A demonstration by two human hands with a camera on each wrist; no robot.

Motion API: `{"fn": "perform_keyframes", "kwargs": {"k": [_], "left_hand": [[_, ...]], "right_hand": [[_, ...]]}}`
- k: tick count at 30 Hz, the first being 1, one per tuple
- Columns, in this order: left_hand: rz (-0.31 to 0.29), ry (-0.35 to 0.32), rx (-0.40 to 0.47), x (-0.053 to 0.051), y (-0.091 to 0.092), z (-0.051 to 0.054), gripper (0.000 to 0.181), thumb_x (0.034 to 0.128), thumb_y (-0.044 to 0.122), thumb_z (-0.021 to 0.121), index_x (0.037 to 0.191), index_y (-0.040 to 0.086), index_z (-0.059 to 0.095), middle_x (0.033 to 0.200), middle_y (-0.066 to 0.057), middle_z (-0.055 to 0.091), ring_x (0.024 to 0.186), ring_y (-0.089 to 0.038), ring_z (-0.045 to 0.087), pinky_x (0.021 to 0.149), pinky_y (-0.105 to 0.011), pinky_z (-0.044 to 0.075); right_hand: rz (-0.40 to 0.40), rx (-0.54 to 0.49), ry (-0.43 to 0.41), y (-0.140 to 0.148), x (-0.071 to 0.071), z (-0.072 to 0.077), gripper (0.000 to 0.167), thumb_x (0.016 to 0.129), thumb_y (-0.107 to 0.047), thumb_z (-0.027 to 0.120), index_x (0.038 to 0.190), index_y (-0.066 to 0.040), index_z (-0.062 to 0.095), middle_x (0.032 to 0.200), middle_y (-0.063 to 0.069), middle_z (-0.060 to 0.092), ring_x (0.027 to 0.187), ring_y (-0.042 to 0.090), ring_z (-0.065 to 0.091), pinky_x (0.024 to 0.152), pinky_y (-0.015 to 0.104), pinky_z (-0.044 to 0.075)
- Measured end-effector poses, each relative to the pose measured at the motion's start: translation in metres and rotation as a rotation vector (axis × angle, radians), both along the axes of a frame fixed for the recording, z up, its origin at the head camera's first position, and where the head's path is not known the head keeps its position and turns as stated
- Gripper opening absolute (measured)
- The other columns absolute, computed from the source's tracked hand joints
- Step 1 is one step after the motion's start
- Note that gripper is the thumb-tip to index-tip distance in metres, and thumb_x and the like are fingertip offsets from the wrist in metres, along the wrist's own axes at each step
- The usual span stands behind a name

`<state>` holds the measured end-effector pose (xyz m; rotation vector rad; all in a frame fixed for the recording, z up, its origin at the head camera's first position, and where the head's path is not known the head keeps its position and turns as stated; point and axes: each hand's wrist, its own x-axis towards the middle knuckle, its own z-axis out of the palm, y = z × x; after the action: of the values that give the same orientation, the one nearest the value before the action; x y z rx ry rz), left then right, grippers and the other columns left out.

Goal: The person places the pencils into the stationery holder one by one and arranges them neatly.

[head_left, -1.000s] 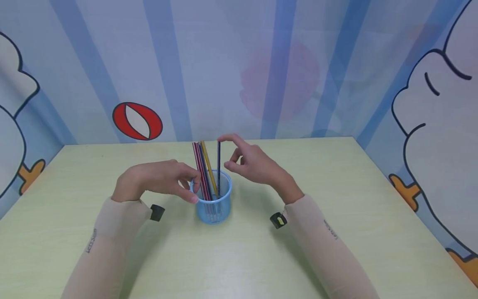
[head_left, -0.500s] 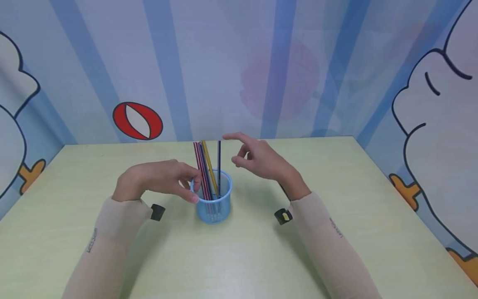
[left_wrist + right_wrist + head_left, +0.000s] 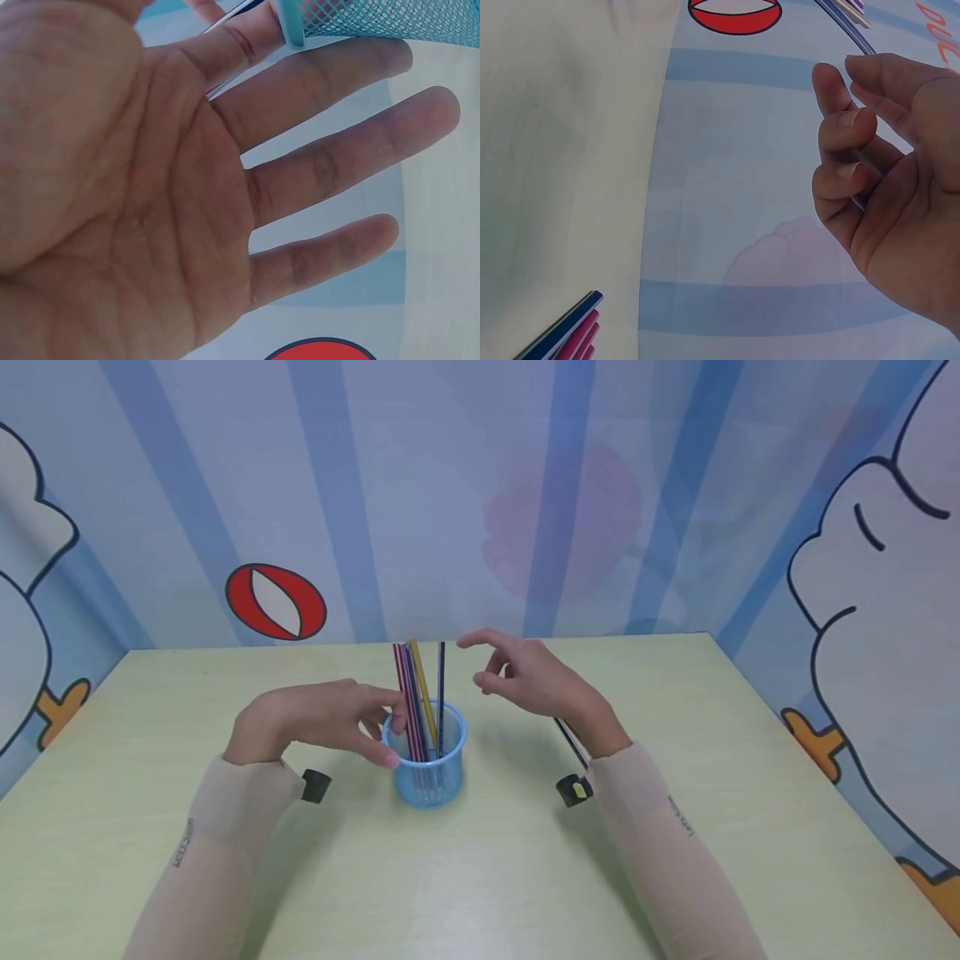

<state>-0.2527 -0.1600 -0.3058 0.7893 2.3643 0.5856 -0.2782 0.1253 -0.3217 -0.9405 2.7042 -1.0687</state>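
A light-blue mesh pen cup [image 3: 427, 785] stands upright on the table with several pencils in it. A dark blue pencil [image 3: 441, 689] is upright, a yellow pencil [image 3: 423, 685] leans left, and striped pencils [image 3: 408, 710] lean against the left side. My left hand [image 3: 322, 714] holds the cup's left rim, index finger over it and thumb outside. In the left wrist view the other fingers [image 3: 330, 169] extend outside the mesh wall. My right hand [image 3: 536, 677] hovers right of the dark blue pencil, apart from it, holding nothing. Its index finger points left; the others curl loosely.
Below my right forearm lies a dark pencil [image 3: 572, 743], partly hidden; the right wrist view shows blue and pink pencils [image 3: 574, 330] on the table. A printed blue backdrop [image 3: 450, 485] stands at the table's [image 3: 465, 877] back edge. Black wrist cameras [image 3: 316, 786] hang under the sleeves.
My right index fingertip was at the dark blue pencil's top and has drawn away to the right. The pencils have tilted slightly right. A pencil under my right forearm has come into sight.
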Motion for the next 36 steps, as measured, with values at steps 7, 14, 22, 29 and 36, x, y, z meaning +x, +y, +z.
{"fn": "perform_keyframes", "kwargs": {"k": [7,14,22,29,36], "left_hand": [[0.003,0.006,0.002,0.0,0.0,0.0,0.038,0.0866,0.038,0.078,0.106,0.015,0.056,0.123,-0.001,0.066,0.113,-0.023,0.062,0.093,-0.047,0.049],[-0.011,0.023,0.008,0.0,-0.002,-0.001,0.029,0.0874,0.036,0.078,0.096,0.017,0.058,0.111,0.002,0.067,0.112,-0.024,0.062,0.092,-0.043,0.05],[-0.016,0.024,0.009,0.0,-0.003,-0.001,0.028,0.0878,0.035,0.078,0.094,0.017,0.057,0.105,0.005,0.066,0.111,-0.022,0.062,0.091,-0.041,0.05],[-0.019,0.028,0.009,0.0,-0.003,-0.001,0.028,0.0877,0.034,0.078,0.093,0.017,0.057,0.104,0.005,0.065,0.111,-0.022,0.063,0.09,-0.04,0.05],[-0.016,0.028,0.007,-0.001,-0.002,-0.002,0.028,0.0873,0.035,0.078,0.094,0.017,0.057,0.106,0.004,0.066,0.11,-0.022,0.063,0.09,-0.04,0.05]], "right_hand": [[-0.038,0.007,-0.022,0.009,-0.002,0.002,0.047,0.101,-0.022,0.06,0.145,-0.028,0.044,0.101,0.002,0.066,0.072,0.022,0.06,0.067,0.038,0.05],[-0.061,0.015,-0.071,0.021,-0.003,0.003,0.037,0.101,-0.02,0.059,0.136,-0.025,0.049,0.108,0.004,0.063,0.066,0.025,0.059,0.068,0.039,0.05],[-0.058,0.11,-0.106,0.034,-0.009,0.0,0.038,0.097,-0.016,0.063,0.134,-0.02,0.052,0.109,0.004,0.065,0.082,0.024,0.063,0.077,0.038,0.051],[-0.082,0.206,-0.137,0.044,-0.011,-0.001,0.044,0.097,-0.016,0.064,0.137,-0.019,0.049,0.113,0.006,0.066,0.095,0.025,0.064,0.084,0.04,0.051],[-0.11,0.32,-0.2,0.048,-0.012,-0.003,0.042,0.096,-0.017,0.066,0.135,-0.019,0.052,0.116,0.008,0.065,0.103,0.024,0.061,0.09,0.042,0.049]]}}
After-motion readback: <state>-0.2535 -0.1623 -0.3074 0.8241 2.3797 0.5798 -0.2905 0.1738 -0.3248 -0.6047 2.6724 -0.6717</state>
